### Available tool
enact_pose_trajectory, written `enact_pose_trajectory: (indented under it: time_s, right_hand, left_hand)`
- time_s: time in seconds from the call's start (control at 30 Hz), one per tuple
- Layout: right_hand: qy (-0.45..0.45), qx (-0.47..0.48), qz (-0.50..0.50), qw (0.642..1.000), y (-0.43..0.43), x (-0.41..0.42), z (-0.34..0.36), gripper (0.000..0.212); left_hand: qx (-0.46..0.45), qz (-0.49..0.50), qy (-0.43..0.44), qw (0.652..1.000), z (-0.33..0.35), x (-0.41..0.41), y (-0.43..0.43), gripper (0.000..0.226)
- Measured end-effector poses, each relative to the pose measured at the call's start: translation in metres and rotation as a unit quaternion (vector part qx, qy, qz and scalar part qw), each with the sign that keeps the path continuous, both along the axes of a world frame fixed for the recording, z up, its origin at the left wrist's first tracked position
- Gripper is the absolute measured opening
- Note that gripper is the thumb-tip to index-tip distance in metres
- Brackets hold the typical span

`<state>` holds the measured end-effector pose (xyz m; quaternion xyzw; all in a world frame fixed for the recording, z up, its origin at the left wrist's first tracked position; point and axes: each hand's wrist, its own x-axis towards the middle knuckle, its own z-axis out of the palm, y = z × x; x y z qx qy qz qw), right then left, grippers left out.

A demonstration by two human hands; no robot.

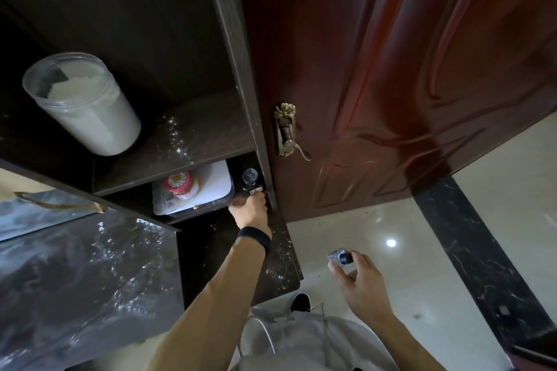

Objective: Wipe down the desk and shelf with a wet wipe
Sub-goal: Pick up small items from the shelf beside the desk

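The dark wooden shelf (193, 132) shows wet streaks on its middle board. Below it, the dark glossy desk top (283, 253) also glistens with droplets. My left hand (251, 212), a black band on its wrist, reaches into the lower compartment at the right wall and is closed on a small dark round-topped bottle (249, 177). My right hand (358, 272) hovers over the floor beside the desk, holding a small clear bottle with a black cap (340, 258). I see no wet wipe in either hand.
A clear jar of white powder (87, 105) stands on the middle shelf at left. A white box (217, 187) with a red-lidded jar (180, 185) on it fills the lower compartment. A red-brown door with a brass handle (287, 132) adjoins the shelf. Glossy tiled floor (391, 250) lies to the right.
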<state>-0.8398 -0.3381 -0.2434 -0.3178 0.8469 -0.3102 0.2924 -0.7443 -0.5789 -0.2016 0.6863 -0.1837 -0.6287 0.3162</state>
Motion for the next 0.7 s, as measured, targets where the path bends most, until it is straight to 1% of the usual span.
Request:
enact_pose_trajectory:
  time_s: [0.03, 0.07, 0.13, 0.2, 0.23, 0.3, 0.43, 0.5, 0.57, 0.63, 0.7]
  right_hand:
    - [0.001, 0.002, 0.002, 1.0, -0.001, 0.0, 0.0, 0.019]
    - [0.002, 0.004, 0.004, 1.0, -0.003, 0.0, -0.001, 0.02]
    - [0.004, 0.005, 0.01, 1.0, -0.007, -0.001, -0.001, 0.023]
    - [0.004, -0.004, 0.02, 1.0, -0.012, -0.001, 0.002, 0.02]
    - [0.007, -0.009, 0.024, 1.0, -0.015, -0.001, 0.004, 0.019]
    - [0.013, -0.009, 0.031, 0.999, -0.019, -0.002, 0.007, 0.023]
    - [0.016, -0.018, 0.044, 0.999, -0.024, -0.001, 0.01, 0.025]
    - [0.021, -0.022, 0.055, 0.998, -0.029, 0.003, 0.011, 0.026]
    - [0.031, -0.026, 0.076, 0.996, -0.038, 0.008, 0.01, 0.029]
    - [0.043, -0.018, 0.103, 0.994, -0.055, 0.016, 0.007, 0.035]
    - [0.072, -0.004, 0.13, 0.989, -0.082, 0.027, 0.006, 0.04]
  left_hand:
    - [0.015, 0.008, 0.048, 0.999, 0.005, 0.0, 0.004, 0.005]
    - [0.032, 0.012, 0.084, 0.996, 0.007, 0.001, 0.005, 0.008]
    - [0.041, 0.012, 0.137, 0.99, 0.009, 0.001, 0.004, 0.023]
    - [0.041, 0.017, 0.156, 0.987, 0.009, -0.001, -0.005, 0.033]
    - [0.038, 0.023, 0.164, 0.985, 0.011, -0.002, -0.01, 0.032]
    - [0.034, 0.016, 0.171, 0.985, 0.017, -0.004, -0.02, 0.019]
    - [0.029, 0.007, 0.184, 0.983, 0.029, -0.005, -0.033, 0.01]
    - [0.027, -0.001, 0.193, 0.981, 0.031, 0.0, -0.031, 0.017]
    - [0.015, -0.029, 0.176, 0.984, 0.033, 0.01, -0.023, 0.023]
    - [-0.011, -0.077, 0.148, 0.986, 0.034, 0.026, -0.011, 0.026]
    - [-0.059, -0.123, 0.101, 0.985, 0.032, 0.048, 0.003, 0.032]
